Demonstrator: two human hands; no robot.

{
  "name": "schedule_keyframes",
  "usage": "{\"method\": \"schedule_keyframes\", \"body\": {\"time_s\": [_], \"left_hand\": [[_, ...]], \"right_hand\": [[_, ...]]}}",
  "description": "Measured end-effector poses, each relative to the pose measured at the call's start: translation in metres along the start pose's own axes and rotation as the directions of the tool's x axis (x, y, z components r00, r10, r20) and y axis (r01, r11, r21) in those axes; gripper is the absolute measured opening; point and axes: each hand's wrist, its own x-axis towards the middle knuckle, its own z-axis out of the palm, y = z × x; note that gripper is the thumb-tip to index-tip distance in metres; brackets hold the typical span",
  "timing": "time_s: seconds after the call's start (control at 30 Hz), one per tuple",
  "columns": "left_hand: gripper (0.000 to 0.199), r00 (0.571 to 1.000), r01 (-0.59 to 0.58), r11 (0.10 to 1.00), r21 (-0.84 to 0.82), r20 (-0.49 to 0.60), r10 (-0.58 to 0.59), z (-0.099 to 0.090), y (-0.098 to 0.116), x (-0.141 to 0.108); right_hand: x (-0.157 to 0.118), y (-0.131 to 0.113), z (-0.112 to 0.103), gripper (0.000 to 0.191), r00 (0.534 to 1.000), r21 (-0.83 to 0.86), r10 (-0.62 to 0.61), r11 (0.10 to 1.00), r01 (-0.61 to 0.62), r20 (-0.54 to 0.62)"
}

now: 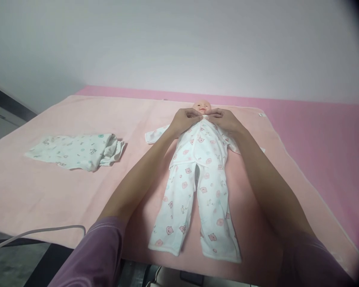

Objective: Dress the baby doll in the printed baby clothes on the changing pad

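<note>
A baby doll point(202, 105) lies on its back, head at the far end. It wears a white shirt point(199, 145) and white trousers point(214, 199), both printed with small pink animal faces. Just under the doll's chin, my left hand point(185, 119) and my right hand point(224, 118) meet at the shirt's collar. The fingers of each hand are closed in a pinch on the collar edge, with the fingertips close together. One sleeve stretches out to the left; my right forearm partly covers the other. Both trouser legs lie spread toward me.
On the left lies a folded white cloth point(74, 151) with small green and dark prints. A pink blanket point(131, 115) covers the table, over a brighter pink surface point(323, 151) at the right. A white cable point(48, 229) crosses the near left edge. Behind stands a pale wall point(179, 48).
</note>
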Motion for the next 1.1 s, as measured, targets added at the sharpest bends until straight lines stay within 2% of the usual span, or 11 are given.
{"method": "schedule_keyframes", "body": {"time_s": [0.13, 0.27, 0.37, 0.57, 0.73, 0.83, 0.93, 1.03, 1.1], "left_hand": [[0.015, 1.0, 0.001, 1.0, -0.009, -0.026, -0.001, 0.003, -0.002, 0.001], [0.016, 0.998, 0.019, 0.999, 0.027, -0.058, -0.017, 0.007, 0.0, 0.001], [0.014, 0.998, 0.028, 0.998, 0.061, -0.064, -0.024, 0.009, 0.004, -0.001], [0.011, 0.995, 0.049, 0.995, 0.091, -0.09, -0.041, 0.008, 0.008, -0.002], [0.006, 0.988, 0.1, 0.99, 0.096, -0.128, -0.087, 0.013, 0.009, -0.001], [0.017, 0.974, 0.135, 0.986, 0.095, -0.197, -0.114, 0.016, 0.007, 0.0], [0.033, 0.95, 0.221, 0.973, 0.068, -0.242, -0.199, 0.015, 0.001, 0.004], [0.043, 0.934, 0.315, 0.948, 0.054, -0.193, -0.3, 0.013, -0.003, 0.008], [0.046, 0.938, 0.322, 0.945, 0.052, -0.154, -0.311, 0.009, -0.002, 0.009]], "right_hand": [[0.0, 0.0, -0.003, 0.046, 0.999, -0.065, -0.035, 0.997, 0.036, 0.021], [-0.005, -0.003, 0.004, 0.039, 0.987, -0.158, -0.161, 0.975, 0.157, -0.011], [-0.007, -0.002, 0.011, 0.034, 0.981, -0.159, -0.188, 0.971, 0.178, -0.054], [-0.003, 0.005, 0.018, 0.03, 0.98, -0.145, -0.122, 0.984, 0.099, -0.156], [0.003, 0.008, 0.016, 0.034, 0.979, -0.11, 0.018, 0.993, -0.041, -0.201], [0.004, 0.011, 0.018, 0.042, 0.969, -0.062, 0.075, 0.994, -0.092, -0.235], [0.005, 0.013, 0.024, 0.045, 0.955, -0.039, 0.131, 0.988, -0.147, -0.268], [0.006, 0.008, 0.029, 0.044, 0.945, -0.031, 0.165, 0.983, -0.181, -0.283], [0.004, 0.003, 0.027, 0.04, 0.958, -0.053, 0.148, 0.985, -0.166, -0.245]]}}
